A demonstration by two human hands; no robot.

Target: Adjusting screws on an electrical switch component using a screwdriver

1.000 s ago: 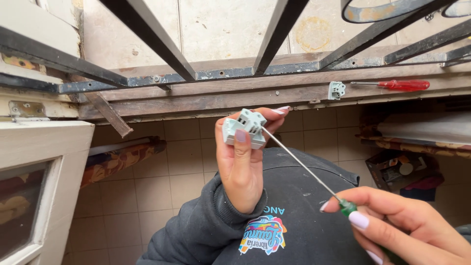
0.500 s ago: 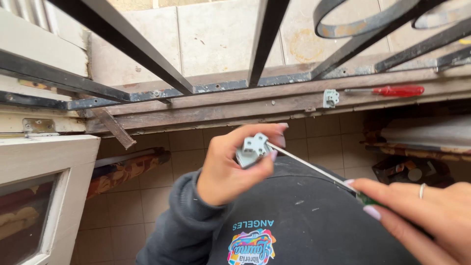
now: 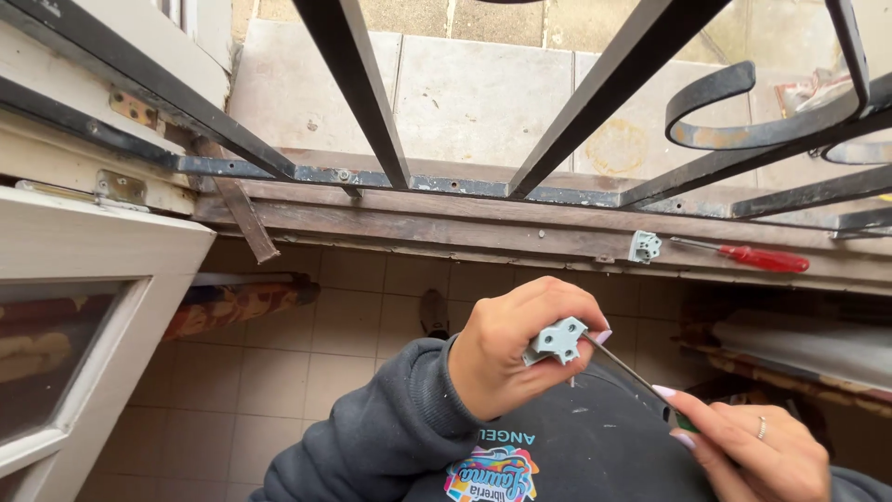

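Left hand (image 3: 520, 358) fingers clamp the small grey plastic fitting (image 3: 556, 341); right hand (image 3: 757, 455) fingers pinch the thin green-handled metal screwdriver (image 3: 632, 372), best kept square to the fitting.

Both hands (image 3: 520, 349) raised, fingers curled, seemingly gripping.

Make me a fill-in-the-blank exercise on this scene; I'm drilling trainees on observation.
1. The left hand holds a small grey ____ fitting.
2. The right hand holds a thin ____ to that fitting.
3. The spare screwdriver on the wooden sill has a ____ handle.

Missing words: plastic; screwdriver; red
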